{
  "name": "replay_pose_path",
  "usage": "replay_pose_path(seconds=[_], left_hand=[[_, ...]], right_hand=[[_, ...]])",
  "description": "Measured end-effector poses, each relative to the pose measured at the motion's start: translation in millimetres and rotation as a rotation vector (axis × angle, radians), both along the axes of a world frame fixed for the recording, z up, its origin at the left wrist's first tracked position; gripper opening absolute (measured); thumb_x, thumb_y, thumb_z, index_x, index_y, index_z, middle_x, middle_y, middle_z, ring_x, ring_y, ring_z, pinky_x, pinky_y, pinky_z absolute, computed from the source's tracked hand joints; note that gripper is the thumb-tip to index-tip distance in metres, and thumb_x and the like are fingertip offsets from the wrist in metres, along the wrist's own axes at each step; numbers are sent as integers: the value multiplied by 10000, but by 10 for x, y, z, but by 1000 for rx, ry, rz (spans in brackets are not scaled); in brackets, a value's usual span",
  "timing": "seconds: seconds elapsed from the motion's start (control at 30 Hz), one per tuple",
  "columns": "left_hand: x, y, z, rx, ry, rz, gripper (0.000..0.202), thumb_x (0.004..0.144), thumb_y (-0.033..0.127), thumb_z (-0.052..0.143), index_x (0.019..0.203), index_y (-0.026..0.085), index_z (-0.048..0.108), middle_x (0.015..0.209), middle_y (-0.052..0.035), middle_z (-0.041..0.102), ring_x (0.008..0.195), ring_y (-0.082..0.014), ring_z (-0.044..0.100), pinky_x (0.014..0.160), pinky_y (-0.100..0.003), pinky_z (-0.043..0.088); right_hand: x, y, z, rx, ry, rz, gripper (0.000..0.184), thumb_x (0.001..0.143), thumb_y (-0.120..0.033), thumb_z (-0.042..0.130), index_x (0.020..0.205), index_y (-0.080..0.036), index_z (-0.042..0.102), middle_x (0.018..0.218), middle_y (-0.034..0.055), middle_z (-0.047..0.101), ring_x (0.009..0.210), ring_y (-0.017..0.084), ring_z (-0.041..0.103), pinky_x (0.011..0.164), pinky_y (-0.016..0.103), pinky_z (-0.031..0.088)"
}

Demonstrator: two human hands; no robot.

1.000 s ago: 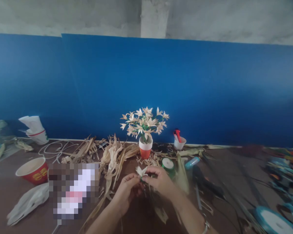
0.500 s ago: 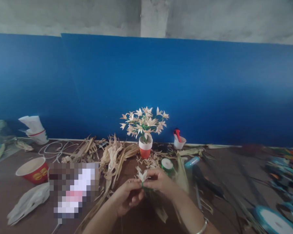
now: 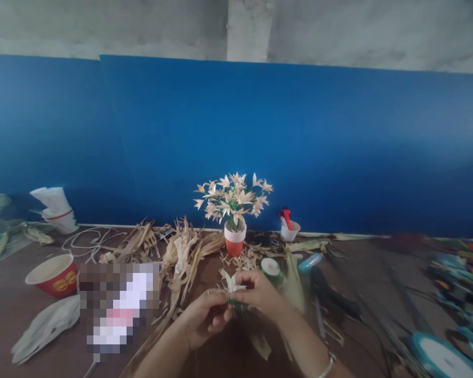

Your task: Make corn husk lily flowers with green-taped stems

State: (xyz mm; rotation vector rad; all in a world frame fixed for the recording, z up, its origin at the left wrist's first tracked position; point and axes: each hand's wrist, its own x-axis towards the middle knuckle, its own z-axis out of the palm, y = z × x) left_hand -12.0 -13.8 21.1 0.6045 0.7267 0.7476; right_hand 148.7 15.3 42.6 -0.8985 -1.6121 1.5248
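Between my fingertips stands a small white flower (image 3: 232,284) that looks made of corn husk, with a green-wrapped base. My left hand (image 3: 211,315) pinches it low from the left, thumb and index finger together and the other fingers curled. From the right, my right hand (image 3: 256,294) closes its thumb and fingers on the flower's green base. Just behind the hands, a potted bunch of similar pale flowers (image 3: 236,197) stands in an orange and white pot (image 3: 235,241). A roll of green tape (image 3: 270,266) lies beyond my right hand.
Dry corn husks (image 3: 181,252) are heaped left of the pot. A red paper bowl (image 3: 55,275) stands at left. A glue gun (image 3: 333,296) with a cord lies at right, near a blue ribbon spool (image 3: 443,357). A white cup (image 3: 289,231) holds something red.
The flower has tilted slightly to the right between my fingers, and its petals sit a little differently. My right fingers have shifted slightly around its base. The left hand stays nearly still.
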Motion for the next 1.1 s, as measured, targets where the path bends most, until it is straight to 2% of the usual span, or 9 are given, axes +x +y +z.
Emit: replay_pose_path(seconds=[0.1,0.27,0.4,0.53,0.67,0.77,0.97,1.1], left_hand=[[6,5,8,51,-1,47,205,673,286,650,604,120,552,463,10,535,309,1,303,328,-154,92],[37,10,60,139,72,196,220,657,324,691,673,140,570,537,0,605,334,-18,376,326,-152,123],[75,14,52,215,201,321,295,565,323,774,739,127,638,508,30,579,379,-49,466,338,-152,226],[106,28,3,284,278,367,350,546,368,784,736,96,671,488,-12,614,418,-92,520,396,-183,352],[118,28,3,312,306,427,316,553,369,779,688,110,658,541,-28,652,459,-118,568,456,-210,420],[120,14,20,321,287,431,294,567,362,772,661,122,632,521,-11,633,440,-108,552,441,-201,406],[124,-17,42,290,248,406,327,571,398,768,677,147,587,524,16,609,406,-92,525,401,-191,378],[118,-15,25,303,280,397,339,590,428,754,666,150,576,469,40,552,354,-70,468,335,-162,273]], right_hand=[[15,24,-17,73,-62,-39,336,601,-431,743,574,-145,568,567,-39,519,585,103,469,595,228,379],[41,34,-22,192,-196,-123,181,714,-306,644,640,-144,613,619,-16,560,641,126,492,641,237,391],[30,31,-15,217,-223,-174,129,730,-267,607,695,-146,632,662,1,597,685,146,526,669,247,415],[37,49,-22,216,-263,-193,130,705,-265,626,648,-148,628,632,1,602,670,153,540,640,248,420],[65,57,-7,210,-296,-184,102,693,-250,639,723,-155,658,713,15,655,719,166,575,678,259,437],[62,50,16,201,-310,-215,111,676,-234,647,757,-161,665,721,14,665,721,169,586,676,261,447],[48,43,28,200,-329,-220,92,682,-231,629,713,-161,680,708,24,683,717,181,608,675,271,461],[64,19,71,205,-347,-205,100,683,-230,635,733,-160,686,735,32,692,741,186,616,697,278,464]])
